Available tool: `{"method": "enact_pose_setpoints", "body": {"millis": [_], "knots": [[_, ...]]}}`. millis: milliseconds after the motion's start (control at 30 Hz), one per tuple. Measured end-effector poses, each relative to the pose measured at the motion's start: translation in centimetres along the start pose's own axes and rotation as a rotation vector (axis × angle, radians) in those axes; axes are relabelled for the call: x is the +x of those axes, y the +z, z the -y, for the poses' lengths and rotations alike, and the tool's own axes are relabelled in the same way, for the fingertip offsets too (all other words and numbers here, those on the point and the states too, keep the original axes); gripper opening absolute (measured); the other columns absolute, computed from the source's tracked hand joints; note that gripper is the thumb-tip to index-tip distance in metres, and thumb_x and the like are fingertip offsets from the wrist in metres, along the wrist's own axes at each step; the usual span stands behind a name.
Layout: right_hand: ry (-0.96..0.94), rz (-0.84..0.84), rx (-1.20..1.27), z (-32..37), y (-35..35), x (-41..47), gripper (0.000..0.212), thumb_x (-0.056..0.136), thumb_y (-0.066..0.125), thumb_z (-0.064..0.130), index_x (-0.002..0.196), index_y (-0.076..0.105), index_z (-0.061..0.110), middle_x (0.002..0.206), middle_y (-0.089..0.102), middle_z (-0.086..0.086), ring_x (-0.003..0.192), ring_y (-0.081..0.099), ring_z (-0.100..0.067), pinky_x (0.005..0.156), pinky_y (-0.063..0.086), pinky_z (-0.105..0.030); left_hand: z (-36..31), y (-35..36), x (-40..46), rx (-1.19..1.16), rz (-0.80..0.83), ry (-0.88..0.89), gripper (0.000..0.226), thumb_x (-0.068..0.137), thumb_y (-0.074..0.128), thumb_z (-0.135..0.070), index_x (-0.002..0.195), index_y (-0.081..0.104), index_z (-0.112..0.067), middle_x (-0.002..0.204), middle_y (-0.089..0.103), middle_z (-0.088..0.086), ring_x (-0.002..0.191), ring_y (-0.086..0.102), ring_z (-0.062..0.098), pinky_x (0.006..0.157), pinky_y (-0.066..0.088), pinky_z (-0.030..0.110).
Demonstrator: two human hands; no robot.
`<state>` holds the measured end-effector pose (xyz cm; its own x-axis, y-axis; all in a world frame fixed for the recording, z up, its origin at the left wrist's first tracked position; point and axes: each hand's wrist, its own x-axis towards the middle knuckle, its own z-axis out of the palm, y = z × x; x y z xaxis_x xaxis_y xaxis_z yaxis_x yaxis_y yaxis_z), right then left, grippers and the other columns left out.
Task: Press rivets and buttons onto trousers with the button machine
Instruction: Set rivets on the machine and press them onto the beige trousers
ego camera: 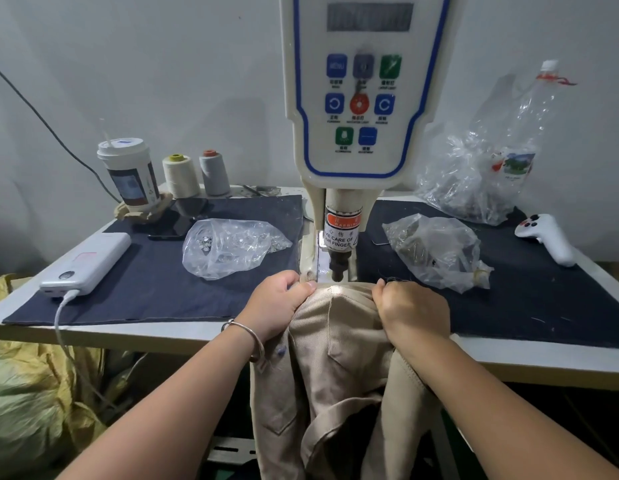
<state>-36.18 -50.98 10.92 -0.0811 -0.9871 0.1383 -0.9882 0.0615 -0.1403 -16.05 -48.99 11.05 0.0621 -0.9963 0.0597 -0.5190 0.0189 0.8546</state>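
Observation:
Beige trousers (336,362) hang over the table's front edge, their waistband pulled up under the punch (337,271) of the white button machine (363,109). My left hand (275,306) grips the waistband on the left of the punch, thumb and fingers curled round the fabric. On the right of the punch my right hand (410,311) pinches the same band. The lit strip of waistband between the two hands lies just in front of the punch tip. A clear bag of silver buttons (232,245) lies left of the machine, a bag of dark rivets (436,251) right.
Dark cloth (155,289) covers the white table. At the left lie a power bank (88,259) with cable, a phone, a lidded cup (129,171) and two thread cones (195,174). A big clear bag (481,168) and a white handheld device (547,239) sit at the right.

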Motion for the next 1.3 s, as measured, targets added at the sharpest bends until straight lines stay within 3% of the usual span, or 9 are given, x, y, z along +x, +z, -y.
{"method": "enact_pose_setpoints", "body": {"millis": [300,433,600,733,800,867,1067,1167,1300], "knots": [[-0.035,-0.017,0.131,-0.3,-0.9,-0.4,0.053,0.102,0.022,0.042,0.071,0.053,0.013,0.069,0.051,-0.001,0.073,0.055,-0.026,0.064,0.035,-0.032,0.2,-0.2,0.0,-0.013,0.001,0.019,0.041,0.095,0.059,-0.036,0.063,0.043,-0.017,0.058,0.043,-0.009,0.052,0.038,0.004,0.05,0.032,0.016],[0.049,0.146,0.626,-0.9,-4.3,0.1,0.045,0.097,0.042,0.042,0.068,0.053,0.009,0.07,0.055,-0.008,0.07,0.052,-0.023,0.066,0.037,-0.035,0.4,-0.8,-0.9,-0.131,-0.01,0.126,0.033,0.097,0.055,-0.041,0.069,0.051,-0.024,0.062,0.049,-0.015,0.06,0.044,0.003,0.064,0.039,0.023],[0.279,0.494,1.181,-0.9,-6.7,-1.2,0.042,0.082,0.071,0.044,0.104,0.067,0.008,0.099,0.069,-0.013,0.094,0.064,-0.03,0.094,0.05,-0.041,-0.7,-1.4,-1.8,-0.346,-0.03,0.088,0.038,0.081,0.056,-0.058,0.076,0.055,-0.02,0.068,0.047,-0.002,0.068,0.041,0.017,0.07,0.036,0.038],[0.194,0.84,1.28,-1.9,-6.6,-3.6,0.022,0.088,0.067,0.026,0.095,0.074,0.006,0.09,0.069,-0.014,0.079,0.065,-0.024,0.082,0.056,-0.038,0.1,-2.4,-3.6,-0.328,0.019,0.027,0.05,0.076,0.058,-0.066,0.071,0.05,-0.017,0.069,0.043,0.006,0.068,0.038,0.02,0.069,0.032,0.037],[0.111,0.831,1.287,-2.1,-6.1,-4.5,0.021,0.09,0.065,0.023,0.087,0.074,0.004,0.076,0.067,-0.012,0.062,0.064,-0.018,0.057,0.055,-0.027,0.5,-3.0,-4.7,-0.369,0.06,0.005,0.047,0.078,0.061,-0.063,0.069,0.052,-0.018,0.07,0.047,0.006,0.068,0.041,0.02,0.068,0.034,0.036],[0.085,0.796,1.27,-2.1,-6.0,-5.3,0.023,0.087,0.067,0.026,0.084,0.073,0.004,0.067,0.062,-0.01,0.053,0.058,-0.015,0.049,0.048,-0.024,0.5,-3.3,-5.8,-0.418,0.097,-0.017,0.043,0.081,0.064,-0.058,0.069,0.054,-0.018,0.071,0.048,0.007,0.068,0.042,0.019,0.064,0.035,0.033],[-0.117,0.985,1.169,-3.7,-7.1,-7.0,0.069,0.051,0.087,0.057,0.09,0.072,0.002,0.081,0.071,-0.014,0.067,0.066,-0.021,0.062,0.054,-0.027,-1.1,-4.1,-8.7,-0.384,0.153,-0.048,0.063,0.083,0.063,-0.058,0.071,0.05,0.002,0.071,0.047,0.008,0.069,0.042,0.019,0.07,0.034,0.034],[-0.212,1.071,1.073,-5.0,-7.5,-7.7,0.057,0.046,0.093,0.028,0.091,0.073,0.001,0.091,0.071,-0.019,0.074,0.068,-0.024,0.069,0.056,-0.031,-1.9,-4.5,-10.0,-0.406,0.204,-0.09,0.06,0.082,0.065,-0.058,0.074,0.057,0.002,0.074,0.055,0.009,0.07,0.049,0.019,0.072,0.039,0.032],[-0.117,1.166,1.269,-6.2,-6.8,-8.8,0.046,0.058,0.083,0.005,0.099,0.068,-0.007,0.085,0.067,-0.022,0.067,0.068,-0.026,0.067,0.057,-0.033,-2.1,-3.7,-11.5,-0.455,0.262,-0.145,0.041,0.086,0.067,-0.045,0.056,0.057,-0.019,0.058,0.055,-0.002,0.052,0.048,0.01,0.052,0.041,0.019]]}}
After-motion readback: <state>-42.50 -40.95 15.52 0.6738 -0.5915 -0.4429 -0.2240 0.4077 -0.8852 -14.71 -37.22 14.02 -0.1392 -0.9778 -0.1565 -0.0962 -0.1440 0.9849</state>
